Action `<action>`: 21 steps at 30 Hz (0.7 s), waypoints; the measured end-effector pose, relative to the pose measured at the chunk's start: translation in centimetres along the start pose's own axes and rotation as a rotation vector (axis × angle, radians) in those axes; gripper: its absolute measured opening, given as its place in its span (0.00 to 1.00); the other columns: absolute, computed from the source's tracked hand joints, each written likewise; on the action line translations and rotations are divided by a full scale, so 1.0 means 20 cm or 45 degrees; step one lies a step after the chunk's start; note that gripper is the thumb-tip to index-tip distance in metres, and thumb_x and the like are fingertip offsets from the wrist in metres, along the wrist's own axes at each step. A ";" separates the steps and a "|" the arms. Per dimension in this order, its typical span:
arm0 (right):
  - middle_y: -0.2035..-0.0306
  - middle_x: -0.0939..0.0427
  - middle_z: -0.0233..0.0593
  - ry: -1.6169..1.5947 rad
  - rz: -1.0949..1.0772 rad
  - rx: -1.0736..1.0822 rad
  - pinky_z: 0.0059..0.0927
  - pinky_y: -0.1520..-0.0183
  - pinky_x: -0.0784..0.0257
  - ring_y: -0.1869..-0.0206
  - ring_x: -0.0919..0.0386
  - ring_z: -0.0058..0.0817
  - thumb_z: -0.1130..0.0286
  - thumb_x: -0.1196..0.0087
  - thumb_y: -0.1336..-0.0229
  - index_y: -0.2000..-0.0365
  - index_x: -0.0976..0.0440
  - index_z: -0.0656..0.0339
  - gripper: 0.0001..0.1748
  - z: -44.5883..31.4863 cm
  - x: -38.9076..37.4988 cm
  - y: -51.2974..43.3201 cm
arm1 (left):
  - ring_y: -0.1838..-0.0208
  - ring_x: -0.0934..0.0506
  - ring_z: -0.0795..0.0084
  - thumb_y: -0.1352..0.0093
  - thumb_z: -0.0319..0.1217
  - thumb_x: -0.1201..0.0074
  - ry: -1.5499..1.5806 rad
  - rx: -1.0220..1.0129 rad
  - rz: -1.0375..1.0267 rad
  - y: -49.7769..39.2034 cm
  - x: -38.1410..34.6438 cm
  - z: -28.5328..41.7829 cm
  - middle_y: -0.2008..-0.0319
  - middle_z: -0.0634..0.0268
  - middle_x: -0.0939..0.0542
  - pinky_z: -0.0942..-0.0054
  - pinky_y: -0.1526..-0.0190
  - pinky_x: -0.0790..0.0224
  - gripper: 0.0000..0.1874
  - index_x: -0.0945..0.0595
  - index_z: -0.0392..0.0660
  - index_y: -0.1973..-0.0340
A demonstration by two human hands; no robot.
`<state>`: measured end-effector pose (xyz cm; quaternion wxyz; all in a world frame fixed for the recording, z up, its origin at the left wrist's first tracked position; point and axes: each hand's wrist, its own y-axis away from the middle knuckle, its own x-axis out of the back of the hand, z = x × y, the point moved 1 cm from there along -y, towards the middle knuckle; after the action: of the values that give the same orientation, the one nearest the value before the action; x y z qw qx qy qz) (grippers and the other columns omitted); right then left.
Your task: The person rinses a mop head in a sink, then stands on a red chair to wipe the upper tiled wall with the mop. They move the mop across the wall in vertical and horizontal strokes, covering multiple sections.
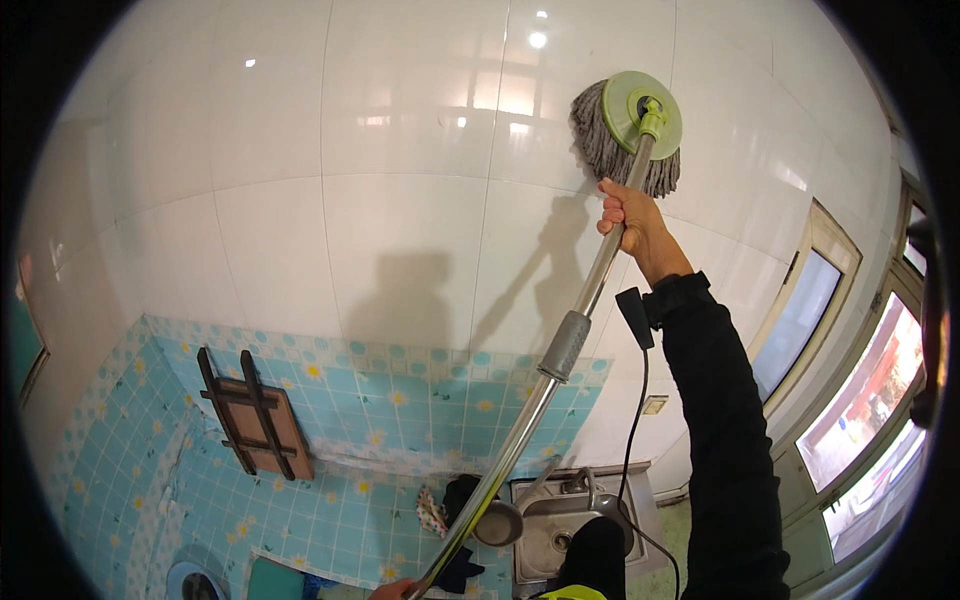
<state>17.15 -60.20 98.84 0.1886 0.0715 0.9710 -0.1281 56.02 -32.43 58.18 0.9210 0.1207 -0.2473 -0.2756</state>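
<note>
A flat round mop head with grey strands and a green plate lies against the white tiled wall. Its metal telescopic pole runs down to the lower left, with a grey collar midway. My right hand is closed around the upper pole, just below the mop head. At the bottom edge my left hand, only partly in view, is at the lower end of the pole; its fingers are mostly cut off. A black cable hangs beside my right sleeve.
Below are a steel sink with a faucet, a metal pan, a dark cloth and a small wooden rack on a counter with blue flowered covering. A wall socket, a window and a glazed door stand to the right.
</note>
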 end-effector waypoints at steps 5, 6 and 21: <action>0.87 0.46 0.24 0.037 0.020 0.015 0.24 0.86 0.44 0.89 0.49 0.15 0.71 0.51 0.45 0.78 0.41 0.56 0.11 0.01 0.02 -0.02 | 0.38 0.43 0.54 0.49 0.43 0.35 0.197 -0.493 -0.103 -0.32 0.15 0.58 0.40 0.44 0.46 0.63 0.41 0.49 0.56 0.57 0.39 0.37; 0.87 0.46 0.25 0.032 0.031 0.018 0.24 0.86 0.44 0.89 0.49 0.15 0.71 0.51 0.45 0.78 0.41 0.56 0.11 0.01 0.02 -0.02 | 0.38 0.43 0.51 0.50 0.40 0.34 0.089 -0.644 0.080 -0.40 0.19 0.76 0.41 0.44 0.43 0.61 0.40 0.49 0.54 0.54 0.38 0.38; 0.88 0.46 0.22 -0.038 -0.073 0.037 0.21 0.88 0.47 0.91 0.50 0.13 0.74 0.52 0.46 0.68 0.34 0.56 0.04 0.01 0.06 0.00 | 0.84 0.29 0.74 0.45 0.28 0.45 0.603 -0.846 -0.356 -0.90 0.25 1.80 0.81 0.63 0.29 0.77 0.84 0.38 0.16 0.33 0.40 0.65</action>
<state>16.19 -60.14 98.22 0.1984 0.0446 0.9678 -0.1485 32.66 -53.16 84.25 0.8951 -0.0901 0.0919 -0.4270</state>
